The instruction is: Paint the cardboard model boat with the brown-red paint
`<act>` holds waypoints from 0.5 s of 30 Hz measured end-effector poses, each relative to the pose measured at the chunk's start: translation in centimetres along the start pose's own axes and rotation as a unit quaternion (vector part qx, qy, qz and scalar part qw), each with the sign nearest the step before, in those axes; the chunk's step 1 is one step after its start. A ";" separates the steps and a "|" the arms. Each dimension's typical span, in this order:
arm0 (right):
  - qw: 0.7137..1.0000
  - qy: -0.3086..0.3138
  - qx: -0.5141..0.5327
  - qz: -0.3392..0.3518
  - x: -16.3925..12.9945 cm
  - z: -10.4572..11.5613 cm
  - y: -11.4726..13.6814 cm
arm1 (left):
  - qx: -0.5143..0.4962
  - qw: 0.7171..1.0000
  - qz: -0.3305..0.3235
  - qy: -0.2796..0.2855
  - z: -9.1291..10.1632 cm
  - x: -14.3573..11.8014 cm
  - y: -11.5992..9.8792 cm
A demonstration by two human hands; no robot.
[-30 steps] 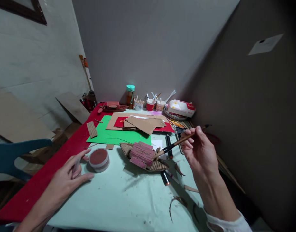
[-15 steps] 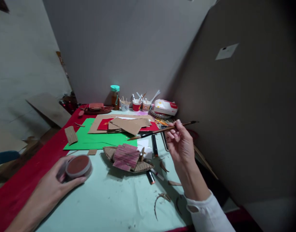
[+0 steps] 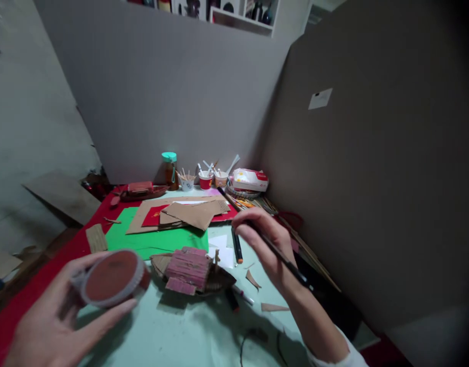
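My left hand [image 3: 47, 318] grips a round, clear tub of reddish-brown paint [image 3: 110, 278] at the lower left, its open top tilted toward me. A paintbrush [image 3: 270, 244] with a dark handle slants through the fingers of my right hand [image 3: 270, 255]; which end carries the bristles I cannot tell. Between my hands, a cardboard boat model [image 3: 186, 270] with a pinkish-red painted roof sits on the pale green table cover [image 3: 173, 331]. Neither hand touches the boat.
Cardboard sheets [image 3: 196, 213] lie over green paper [image 3: 158, 242] at the back. A lidded bottle [image 3: 170, 173], cups of sticks and pens [image 3: 206, 181], and a tissue pack [image 3: 250, 179] stand behind. Markers [image 3: 237, 244] and cardboard scraps lie right. A reddish boat [image 3: 142, 190] sits back left.
The tub has come closer to me and tilted. My right hand has turned the brush from nearly level to a steep slant, and moved lower. The view has tipped up.
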State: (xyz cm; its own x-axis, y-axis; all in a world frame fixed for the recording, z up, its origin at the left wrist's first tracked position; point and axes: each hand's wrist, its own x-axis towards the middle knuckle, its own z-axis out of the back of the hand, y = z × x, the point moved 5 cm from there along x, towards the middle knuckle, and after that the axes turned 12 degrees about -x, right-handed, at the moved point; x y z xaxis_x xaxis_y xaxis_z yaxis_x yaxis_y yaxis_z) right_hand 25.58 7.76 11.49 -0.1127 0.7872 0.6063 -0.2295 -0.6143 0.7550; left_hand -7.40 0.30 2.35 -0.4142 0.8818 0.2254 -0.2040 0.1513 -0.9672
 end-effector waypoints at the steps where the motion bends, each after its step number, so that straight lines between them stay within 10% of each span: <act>1: 0.999 0.039 -0.022 0.019 0.0 -0.8 0.7 | -0.007 1.000 -0.015 -0.002 -0.8 -0.2 -0.9; 15: 0.899 0.307 -0.233 0.207 -0.9 -7.8 6.9 | 0.163 0.956 -0.239 0.051 -4.8 -3.5 -6.2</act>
State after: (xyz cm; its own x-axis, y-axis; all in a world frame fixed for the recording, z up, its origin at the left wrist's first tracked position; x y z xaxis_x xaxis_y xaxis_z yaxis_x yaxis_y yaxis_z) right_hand 16.55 3.25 14.25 -0.7614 0.4652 0.4515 -0.4085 -0.8851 0.2231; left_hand -0.39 -1.57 7.01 -0.1195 0.7875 0.6046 -0.6203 0.4162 -0.6648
